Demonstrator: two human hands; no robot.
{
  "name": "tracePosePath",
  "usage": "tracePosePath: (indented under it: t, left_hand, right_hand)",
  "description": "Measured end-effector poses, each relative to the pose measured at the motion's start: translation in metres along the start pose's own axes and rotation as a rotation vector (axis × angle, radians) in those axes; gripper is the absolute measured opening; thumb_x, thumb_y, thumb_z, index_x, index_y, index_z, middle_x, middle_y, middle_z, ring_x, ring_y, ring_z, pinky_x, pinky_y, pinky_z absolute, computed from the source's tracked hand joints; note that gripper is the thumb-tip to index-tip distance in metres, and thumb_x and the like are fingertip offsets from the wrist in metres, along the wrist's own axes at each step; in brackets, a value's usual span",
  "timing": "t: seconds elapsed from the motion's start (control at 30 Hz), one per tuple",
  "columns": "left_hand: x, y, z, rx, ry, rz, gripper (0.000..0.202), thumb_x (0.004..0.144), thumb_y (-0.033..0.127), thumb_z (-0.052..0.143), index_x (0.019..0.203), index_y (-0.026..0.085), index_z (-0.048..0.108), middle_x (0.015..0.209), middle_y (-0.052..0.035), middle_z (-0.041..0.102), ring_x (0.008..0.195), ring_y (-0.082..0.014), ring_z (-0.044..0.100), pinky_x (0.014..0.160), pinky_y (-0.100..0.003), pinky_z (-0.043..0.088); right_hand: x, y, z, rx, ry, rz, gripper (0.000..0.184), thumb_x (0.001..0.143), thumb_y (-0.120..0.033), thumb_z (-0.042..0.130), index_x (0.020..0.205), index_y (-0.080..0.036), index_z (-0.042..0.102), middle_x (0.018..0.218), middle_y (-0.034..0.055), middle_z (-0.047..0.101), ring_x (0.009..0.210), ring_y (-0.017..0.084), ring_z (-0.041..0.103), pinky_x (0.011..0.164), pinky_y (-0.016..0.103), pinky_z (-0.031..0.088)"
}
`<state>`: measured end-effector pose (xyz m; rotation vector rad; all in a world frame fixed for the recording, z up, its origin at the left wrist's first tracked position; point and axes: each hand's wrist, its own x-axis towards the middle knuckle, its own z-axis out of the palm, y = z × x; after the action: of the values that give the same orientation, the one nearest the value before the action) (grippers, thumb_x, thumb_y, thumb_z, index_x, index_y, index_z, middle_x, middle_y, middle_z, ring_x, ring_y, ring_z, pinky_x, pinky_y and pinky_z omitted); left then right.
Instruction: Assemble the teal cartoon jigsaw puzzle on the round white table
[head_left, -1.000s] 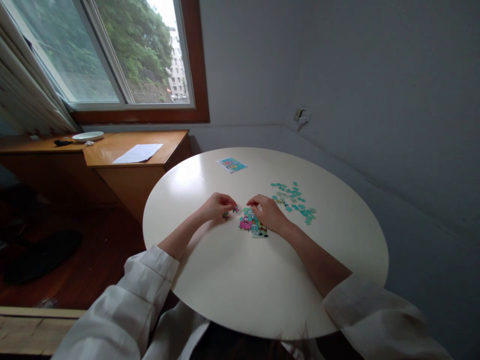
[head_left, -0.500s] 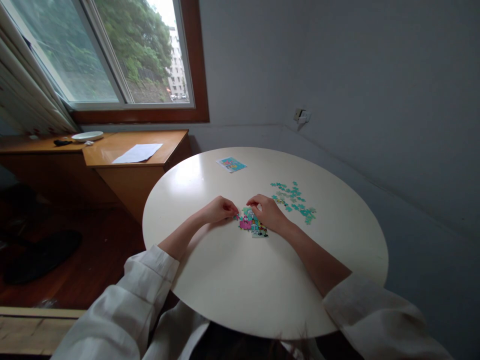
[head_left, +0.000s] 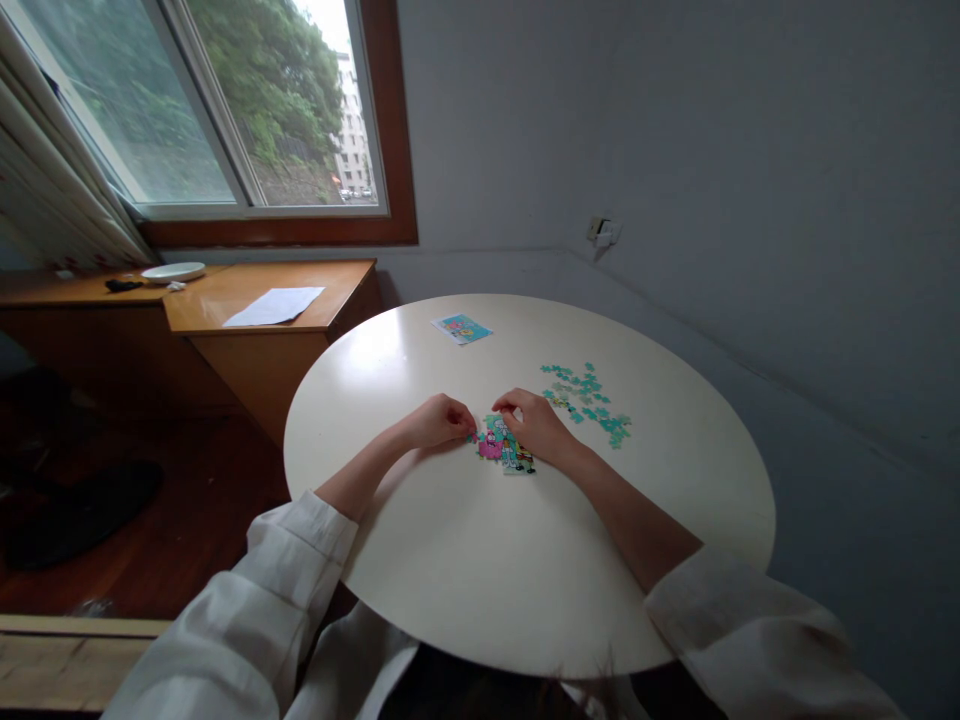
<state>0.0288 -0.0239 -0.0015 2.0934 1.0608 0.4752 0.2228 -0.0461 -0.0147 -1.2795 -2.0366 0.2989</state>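
Observation:
A joined section of jigsaw puzzle [head_left: 491,448], with pink and yellow cartoon figures on green, lies on the table in front of me. At its left edge, my left hand [head_left: 442,420] pinches a small puzzle piece [head_left: 472,437] between thumb and fingertips. My right hand [head_left: 536,425] bends over the upper right of the joined section, its fingers curled and holding it at the top edge; the hand covers part of the picture. Loose teal puzzle pieces [head_left: 596,413] are spread to the right of my right hand.
A small picture card [head_left: 463,329] lies toward the far side of the round white table [head_left: 480,570]. Beyond it at left, a wooden desk [head_left: 217,290] bears a white sheet of paper [head_left: 276,306] and a white plate [head_left: 174,271]. Walls close in behind and at right.
My left fingers have shifted very slightly at the puzzle's left edge, still pinching the piece. The right hand and the loose pieces stay where they were.

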Motion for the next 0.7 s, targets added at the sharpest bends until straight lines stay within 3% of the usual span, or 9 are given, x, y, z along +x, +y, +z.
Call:
tracePosePath:
  t: [0.7]
  left_hand:
    - [0.0007,-0.0048,0.0010,0.099,0.010,0.059,0.022,0.068,0.022,0.051,0.072,0.012,0.069,0.062,-0.0016,0.064,0.056,-0.0103,0.049,0.055,-0.020,0.038]
  right_hand:
    - [0.0000,0.0007,0.0012,0.004,-0.008,0.007,0.022,0.071,-0.004,0.046,0.076,-0.016,0.064,0.077,0.0040,0.062,0.071,0.014,0.056,0.072,0.027,0.043]
